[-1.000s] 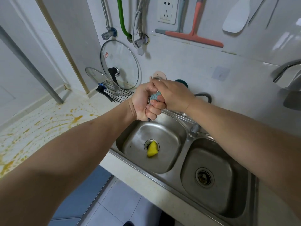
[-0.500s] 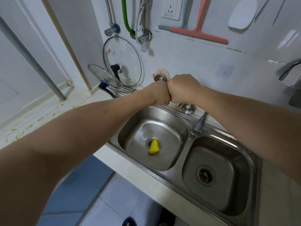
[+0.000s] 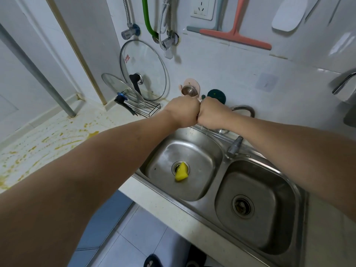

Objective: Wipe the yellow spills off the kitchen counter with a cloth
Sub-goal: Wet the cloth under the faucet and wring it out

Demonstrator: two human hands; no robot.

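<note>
Since a second ago, both fists have turned knuckles-up, so the bluish cloth that peeked out between the fingers back then is now hidden inside them. Compared with half a second ago they have hardly shifted, pressed together above the far rim of the left basin.

Left hand and right hand touch side by side, fingers curled under and out of sight. Whether they grip the cloth cannot be told from this view, because no fabric shows.

Below them lies the double steel sink. A yellow sponge sits in the left basin, resting partly over its drain. The right basin's drain is uncovered. A faucet stands on the ridge between the basins, at the back.

Yellow spills streak and spot the pale tabletop to the left of the sink, partly hidden by the left forearm.

Behind the spills, two glass lids lean in a black wire rack against the wall. A coral squeegee hangs on the tiles above, beside a wall socket. A dark green scrubber hangs on the wall just beyond the right hand.
</note>
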